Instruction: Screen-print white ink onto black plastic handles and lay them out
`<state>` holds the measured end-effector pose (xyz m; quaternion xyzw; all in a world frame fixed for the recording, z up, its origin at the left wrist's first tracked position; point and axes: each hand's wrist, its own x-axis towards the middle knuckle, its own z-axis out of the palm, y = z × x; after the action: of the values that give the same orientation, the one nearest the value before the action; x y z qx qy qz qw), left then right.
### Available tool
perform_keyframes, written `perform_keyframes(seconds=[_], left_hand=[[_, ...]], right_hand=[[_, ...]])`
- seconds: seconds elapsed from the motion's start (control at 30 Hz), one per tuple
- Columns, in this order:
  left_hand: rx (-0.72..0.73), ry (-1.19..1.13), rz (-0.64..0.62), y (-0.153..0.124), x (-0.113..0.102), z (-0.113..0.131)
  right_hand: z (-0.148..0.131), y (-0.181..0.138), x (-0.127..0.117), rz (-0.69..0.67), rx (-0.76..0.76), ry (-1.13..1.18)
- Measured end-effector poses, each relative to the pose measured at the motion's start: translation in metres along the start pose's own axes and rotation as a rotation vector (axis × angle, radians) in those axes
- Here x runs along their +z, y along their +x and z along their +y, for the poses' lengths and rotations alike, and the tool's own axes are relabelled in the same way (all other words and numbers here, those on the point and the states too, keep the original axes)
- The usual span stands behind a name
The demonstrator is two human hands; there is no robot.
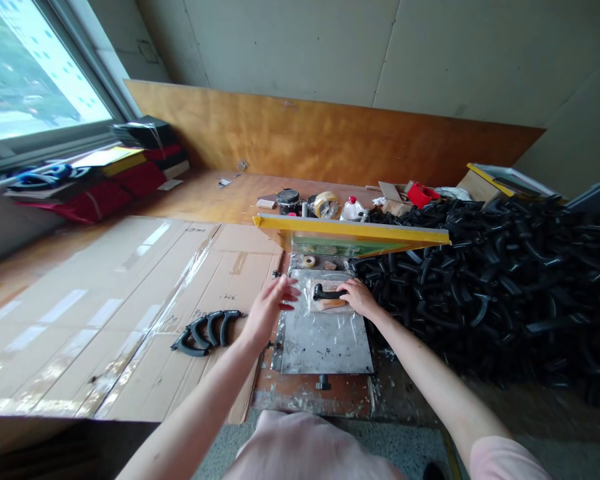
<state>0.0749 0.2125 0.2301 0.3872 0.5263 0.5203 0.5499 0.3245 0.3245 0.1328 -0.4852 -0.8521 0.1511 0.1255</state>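
A black curved handle (326, 293) lies on a small wooden block (330, 304) on top of a metal plate (325, 340) covered with clear film. My right hand (359, 297) rests on the handle's right end, fingers curled on it. My left hand (270, 308) hovers just left of the plate, fingers spread and holding nothing. A yellow-framed screen (353, 233) is raised above the plate's far end.
Three black handles (206, 331) lie in a row on the cardboard sheets (105, 313) to the left. A large heap of black handles (500, 267) fills the right side. Tape rolls, a jar and a bottle (353, 208) stand behind the screen.
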Motion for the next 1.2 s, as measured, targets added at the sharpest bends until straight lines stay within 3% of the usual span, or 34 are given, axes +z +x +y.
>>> perform_keyframes(seconds=[0.1,0.17,0.27,0.37,0.53,0.67,0.77,0.9,1.0,1.07,1.2], left_hand=[[-0.279,0.042,-0.2,-0.027,0.014,-0.039],[-0.325,-0.032,-0.171,-0.043,0.027,-0.05],[-0.208,-0.125,-0.048,-0.058,0.042,-0.044],[-0.085,-0.097,-0.061,-0.066,0.046,-0.027],[-0.015,-0.052,-0.115,-0.072,0.047,-0.013],[-0.01,-0.007,-0.088,-0.069,0.042,-0.014],[-0.046,0.007,0.061,-0.061,0.01,-0.03],[-0.11,-0.024,0.359,-0.042,-0.083,-0.081],[-0.259,-0.01,0.622,-0.044,-0.161,-0.125],[-0.396,0.086,0.755,-0.056,-0.201,-0.146],[-0.538,0.312,0.819,-0.078,-0.239,-0.165]], right_hand=[[-0.032,-0.019,-0.018,0.117,-0.136,-0.003],[-0.065,-0.044,-0.028,0.21,-0.237,0.0],[-0.111,-0.085,-0.037,0.365,-0.322,0.008],[-0.135,-0.112,-0.041,0.503,-0.347,0.035],[-0.143,-0.124,-0.048,0.57,-0.367,0.07],[-0.139,-0.123,-0.051,0.515,-0.394,0.063],[-0.108,-0.113,-0.054,0.476,-0.348,-0.036],[-0.018,-0.111,-0.073,0.473,-0.002,-0.289],[0.047,-0.13,-0.088,0.265,0.333,-0.492],[0.075,-0.145,-0.09,0.075,0.478,-0.594],[0.102,-0.16,-0.083,-0.02,0.481,-0.731]])
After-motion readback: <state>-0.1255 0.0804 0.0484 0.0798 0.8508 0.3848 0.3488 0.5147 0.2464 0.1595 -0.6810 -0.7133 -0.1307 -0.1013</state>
